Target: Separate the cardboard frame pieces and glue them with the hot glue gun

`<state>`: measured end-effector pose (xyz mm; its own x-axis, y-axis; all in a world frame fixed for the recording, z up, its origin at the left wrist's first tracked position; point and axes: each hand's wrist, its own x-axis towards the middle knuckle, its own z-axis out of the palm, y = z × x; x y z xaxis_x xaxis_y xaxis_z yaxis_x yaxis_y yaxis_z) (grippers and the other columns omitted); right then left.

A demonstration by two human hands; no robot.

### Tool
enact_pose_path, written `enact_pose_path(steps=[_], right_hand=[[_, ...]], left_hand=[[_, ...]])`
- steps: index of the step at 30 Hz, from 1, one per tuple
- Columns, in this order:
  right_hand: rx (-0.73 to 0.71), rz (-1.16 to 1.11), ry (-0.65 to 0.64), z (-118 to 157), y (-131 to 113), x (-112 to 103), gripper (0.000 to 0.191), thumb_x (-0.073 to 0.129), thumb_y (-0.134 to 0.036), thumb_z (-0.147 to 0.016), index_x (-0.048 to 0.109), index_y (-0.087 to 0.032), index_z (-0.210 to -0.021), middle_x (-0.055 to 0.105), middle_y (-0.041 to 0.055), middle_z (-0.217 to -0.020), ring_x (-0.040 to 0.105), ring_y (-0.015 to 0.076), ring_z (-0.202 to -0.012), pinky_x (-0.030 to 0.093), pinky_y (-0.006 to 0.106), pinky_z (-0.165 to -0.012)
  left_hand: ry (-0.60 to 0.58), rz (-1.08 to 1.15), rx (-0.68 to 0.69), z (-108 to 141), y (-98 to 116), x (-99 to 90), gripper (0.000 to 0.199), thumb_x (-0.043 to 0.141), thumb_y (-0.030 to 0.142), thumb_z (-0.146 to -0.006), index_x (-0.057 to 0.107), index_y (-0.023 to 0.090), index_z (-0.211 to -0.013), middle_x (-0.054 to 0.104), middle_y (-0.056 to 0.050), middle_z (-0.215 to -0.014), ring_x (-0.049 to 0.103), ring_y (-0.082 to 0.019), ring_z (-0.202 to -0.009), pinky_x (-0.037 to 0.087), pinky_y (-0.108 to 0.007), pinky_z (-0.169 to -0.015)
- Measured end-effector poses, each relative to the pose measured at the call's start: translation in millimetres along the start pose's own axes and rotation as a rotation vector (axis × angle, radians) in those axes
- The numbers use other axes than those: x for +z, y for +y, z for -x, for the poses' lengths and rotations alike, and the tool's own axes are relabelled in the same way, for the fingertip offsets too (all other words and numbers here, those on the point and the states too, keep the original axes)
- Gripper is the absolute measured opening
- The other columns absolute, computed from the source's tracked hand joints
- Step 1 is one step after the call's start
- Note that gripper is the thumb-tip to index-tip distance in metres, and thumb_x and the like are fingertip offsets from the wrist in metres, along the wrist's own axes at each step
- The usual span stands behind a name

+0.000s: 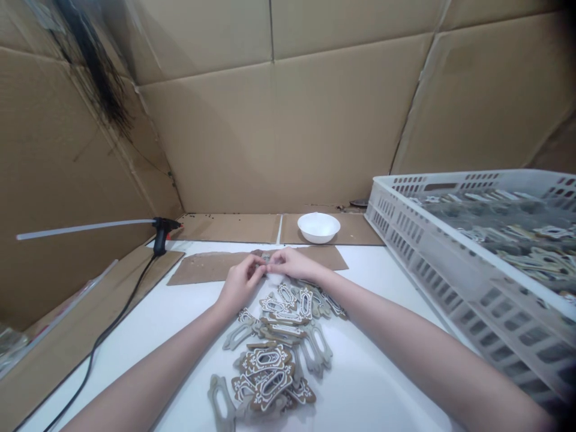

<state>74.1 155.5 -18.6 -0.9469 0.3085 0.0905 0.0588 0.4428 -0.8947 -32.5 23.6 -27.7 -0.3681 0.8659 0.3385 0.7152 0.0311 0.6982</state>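
Observation:
Both hands meet over the near edge of a flat strip of brown cardboard (198, 268) on the white tabletop. My left hand (240, 281) is closed, thumb and forefinger pinched together. Opposite it, the fingers of my right hand (292, 264) also pinch, almost touching the left fingertips. A small greyish piece shows between them, too hidden to name. Just below the hands lies a loose heap of ornate frame-shaped plaques (271, 358), some brown with white scrollwork, others with a plain grey side up. Each has a long opening in its middle.
A white bowl (318, 228) stands behind the hands. At left, a black glue gun (161, 234) carries a long translucent glue stick; its black cord (96, 348) runs toward me. A white plastic crate (432, 264) with more plaques fills the right side. Cardboard walls (279, 132) enclose the table.

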Motion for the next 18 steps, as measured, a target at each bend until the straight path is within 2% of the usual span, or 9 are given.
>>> enact_pose_path(steps=[5,13,18], right_hand=[[-0.009,0.0,-0.02,0,3,-1,0.018,0.057,-0.029,-0.07,0.06,-0.012,-0.065,0.052,-0.0015,-0.054,0.04,0.006,-0.046,0.03,0.019,-0.044],[0.001,-0.046,-0.016,-4,19,-9,0.023,0.056,-0.034,-0.071,0.058,-0.012,-0.065,0.052,-0.0017,-0.051,0.037,0.0049,-0.041,0.028,0.018,-0.039],[0.025,-0.084,-0.012,-5,26,-10,0.025,0.054,-0.036,-0.072,0.059,-0.012,-0.069,0.053,-0.001,-0.052,0.037,0.0043,-0.038,0.028,0.018,-0.037]], left_hand=[[0.038,-0.007,0.006,0,1,-1.5,0.018,0.046,0.034,-0.077,0.051,0.018,-0.073,0.057,0.002,-0.061,0.051,-0.011,-0.054,0.036,-0.02,-0.053],[0.093,-0.002,-0.027,-2,-6,-1.1,0.018,0.046,0.034,-0.077,0.046,0.018,-0.069,0.05,0.004,-0.055,0.046,-0.01,-0.052,0.033,-0.02,-0.052],[0.104,-0.033,-0.053,-1,-5,-1.2,0.015,0.044,0.03,-0.077,0.042,0.018,-0.068,0.052,0.004,-0.057,0.045,-0.009,-0.051,0.032,-0.02,-0.052]])
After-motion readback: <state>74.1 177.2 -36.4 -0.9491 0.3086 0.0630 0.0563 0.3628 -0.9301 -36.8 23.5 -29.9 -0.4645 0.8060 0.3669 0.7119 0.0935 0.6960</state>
